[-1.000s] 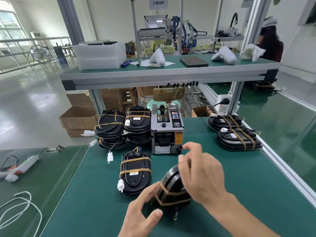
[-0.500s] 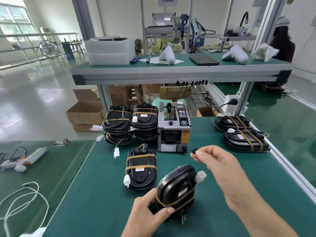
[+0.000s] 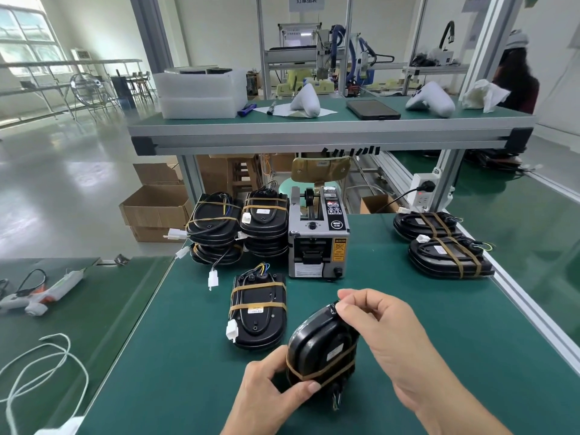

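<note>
My left grip (image 3: 276, 390) holds the black housing (image 3: 320, 343) by its near end; my right grip (image 3: 386, 334) pinches a black tape piece (image 3: 333, 307) at its top edge.

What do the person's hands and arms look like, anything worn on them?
Both are bare. The left hand and right hand wear no gloves, and no ring shows on the visible fingers. The right forearm is uncovered to the frame's edge: no sleeve, watch or wristband. Only the left wrist shows, also bare. Nails are short, unpainted.
</note>
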The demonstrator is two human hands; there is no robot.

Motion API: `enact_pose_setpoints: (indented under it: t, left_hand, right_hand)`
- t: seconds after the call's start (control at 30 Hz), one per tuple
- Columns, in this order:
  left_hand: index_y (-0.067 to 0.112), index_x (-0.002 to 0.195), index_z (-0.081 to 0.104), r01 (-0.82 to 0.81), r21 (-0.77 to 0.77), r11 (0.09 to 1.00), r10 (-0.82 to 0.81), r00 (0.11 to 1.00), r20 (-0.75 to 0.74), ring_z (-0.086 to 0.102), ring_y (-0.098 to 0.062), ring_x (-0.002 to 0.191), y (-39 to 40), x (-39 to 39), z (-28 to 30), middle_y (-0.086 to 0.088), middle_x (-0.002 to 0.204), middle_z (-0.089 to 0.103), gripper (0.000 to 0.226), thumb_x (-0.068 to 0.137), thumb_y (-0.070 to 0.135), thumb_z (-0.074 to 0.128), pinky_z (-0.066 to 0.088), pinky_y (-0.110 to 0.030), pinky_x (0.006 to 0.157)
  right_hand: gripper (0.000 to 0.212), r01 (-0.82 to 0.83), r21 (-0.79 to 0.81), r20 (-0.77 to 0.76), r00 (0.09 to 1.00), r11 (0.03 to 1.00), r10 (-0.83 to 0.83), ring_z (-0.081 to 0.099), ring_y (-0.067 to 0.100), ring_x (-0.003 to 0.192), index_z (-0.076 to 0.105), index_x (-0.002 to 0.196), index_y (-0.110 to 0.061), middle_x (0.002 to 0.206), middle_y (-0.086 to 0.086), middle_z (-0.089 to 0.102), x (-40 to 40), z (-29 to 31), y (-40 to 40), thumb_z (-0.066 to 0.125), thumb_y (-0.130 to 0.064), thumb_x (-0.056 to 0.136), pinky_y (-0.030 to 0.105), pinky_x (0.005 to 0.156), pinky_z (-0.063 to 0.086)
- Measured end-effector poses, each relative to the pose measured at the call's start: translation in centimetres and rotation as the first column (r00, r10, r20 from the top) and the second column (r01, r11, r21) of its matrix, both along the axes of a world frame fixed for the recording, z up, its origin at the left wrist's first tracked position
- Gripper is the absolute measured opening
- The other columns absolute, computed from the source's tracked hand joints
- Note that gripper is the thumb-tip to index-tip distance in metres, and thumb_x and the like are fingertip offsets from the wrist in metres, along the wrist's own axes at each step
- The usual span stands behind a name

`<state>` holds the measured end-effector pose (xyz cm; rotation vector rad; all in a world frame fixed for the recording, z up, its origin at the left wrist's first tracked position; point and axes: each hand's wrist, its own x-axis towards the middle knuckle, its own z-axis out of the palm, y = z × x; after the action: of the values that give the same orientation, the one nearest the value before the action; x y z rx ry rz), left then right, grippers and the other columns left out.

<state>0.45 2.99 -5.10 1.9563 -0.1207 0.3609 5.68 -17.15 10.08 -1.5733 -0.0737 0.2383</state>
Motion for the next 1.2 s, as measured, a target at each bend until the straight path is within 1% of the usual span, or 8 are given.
enact_pose_setpoints:
  t: [0.17,0.3,0.5,0.63,0.77,0.9,1.1,1.2]
  left_hand:
    - [0.037,0.114,0.074,-0.002,-0.006,1.0,0.003,1.0,0.011,0.062,-0.003,0.079,0.04,0.04,-0.37,0.004,0.088,0.078,0.041,0.082,0.059,0.087,0.058,-0.043,0.079]
    - [0.037,0.115,0.075,0.003,-0.01,1.0,-0.003,1.0,0.022,0.063,-0.004,0.079,-0.01,-0.02,-0.27,0.004,0.088,0.079,0.041,0.082,0.058,0.088,0.058,-0.042,0.079]
    - [0.036,0.114,0.075,0.001,-0.01,1.0,-0.001,0.999,0.034,0.064,-0.005,0.079,0.03,0.05,-0.33,0.004,0.087,0.079,0.041,0.082,0.058,0.088,0.058,-0.041,0.078]
    - [0.036,0.113,0.075,0.001,-0.002,1.0,-0.001,0.999,0.034,0.064,-0.003,0.077,0.0,0.02,-0.11,0.007,0.086,0.078,0.04,0.082,0.057,0.088,0.058,-0.039,0.075]
    - [0.036,0.116,0.075,-0.002,-0.012,1.0,0.003,1.0,0.023,0.071,-0.017,0.079,-0.03,-0.04,-0.1,0.003,0.091,0.08,0.042,0.082,0.058,0.088,0.06,-0.044,0.08]
    - [0.038,0.117,0.075,0.008,-0.022,1.0,-0.008,1.0,0.012,0.066,-0.007,0.08,0.01,-0.14,-0.1,0.002,0.091,0.081,0.044,0.081,0.06,0.088,0.059,-0.046,0.08]
    - [0.036,0.114,0.075,0.005,-0.019,1.0,-0.004,1.0,0.017,0.065,-0.008,0.077,-0.01,-0.12,-0.02,0.002,0.088,0.08,0.043,0.08,0.059,0.089,0.058,-0.046,0.077]
    - [0.037,0.115,0.075,0.005,-0.019,1.0,-0.004,1.0,0.022,0.071,-0.017,0.078,-0.03,-0.08,0.1,0.003,0.089,0.081,0.043,0.081,0.058,0.089,0.059,-0.045,0.077]
  right_hand:
    - [0.011,0.009,-0.048,0.019,1.0,0.999,-0.008,0.07,0.004,0.093,0.077,0.076,-0.02,0.109,-0.023,0.074,0.06,-0.31,-0.06,0.076,-0.02,0.088,0.011,0.074,0.045]
    - [0.01,0.03,-0.108,0.06,0.998,0.994,-0.024,0.071,0.012,0.092,0.077,0.077,-0.024,0.11,-0.028,0.072,-0.06,-0.6,0.1,0.077,-0.023,0.087,0.011,0.071,0.047]
    - [0.003,0.074,-0.211,0.144,0.989,0.975,-0.043,0.069,0.008,0.088,0.076,0.082,-0.031,0.113,-0.032,0.068,-0.3,-0.84,0.14,0.076,-0.032,0.085,0.029,0.084,0.051]
    - [0.003,0.076,-0.236,0.167,0.985,0.969,-0.036,0.066,0.009,0.089,0.075,0.084,-0.035,0.112,-0.036,0.065,-0.41,-0.83,0.15,0.075,-0.034,0.086,0.03,0.085,0.05]
    - [0.003,0.088,-0.252,0.186,0.982,0.964,-0.041,0.065,0.009,0.089,0.074,0.083,-0.035,0.112,-0.034,0.066,-0.44,-0.73,0.28,0.075,-0.034,0.086,0.034,0.09,0.053]
    - [0.005,0.112,-0.293,0.225,0.973,0.95,-0.046,0.059,0.003,0.079,0.073,0.083,-0.038,0.111,-0.037,0.064,-0.6,-0.63,0.3,0.075,-0.035,0.086,0.03,0.085,0.051]
    - [0.009,0.135,-0.327,0.245,0.968,0.935,-0.054,0.062,0.003,0.084,0.072,0.084,-0.043,0.108,-0.038,0.063,-0.82,-0.47,0.39,0.077,-0.037,0.085,0.028,0.084,0.051]
    - [0.009,0.144,-0.33,0.249,0.966,0.933,-0.061,0.062,0.003,0.082,0.072,0.083,-0.044,0.108,-0.037,0.064,-0.79,-0.52,0.45,0.077,-0.037,0.084,0.029,0.085,0.051]
